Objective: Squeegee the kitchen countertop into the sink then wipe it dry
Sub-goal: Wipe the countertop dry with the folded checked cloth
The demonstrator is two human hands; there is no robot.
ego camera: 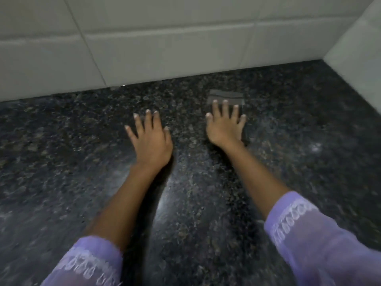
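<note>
The dark speckled granite countertop (206, 203) fills the head view and shines with a wet-looking sheen. My left hand (151, 139) lies flat on it, fingers spread, holding nothing. My right hand (225, 126) presses flat on a small grey folded cloth (225, 96), whose far edge sticks out beyond my fingertips. The rest of the cloth is hidden under my palm. No squeegee and no sink are in view. Both arms wear lilac sleeves.
A white tiled wall (144, 38) runs along the back of the counter. A second white tiled wall (358, 58) closes the corner at the right. The image is blurred by motion.
</note>
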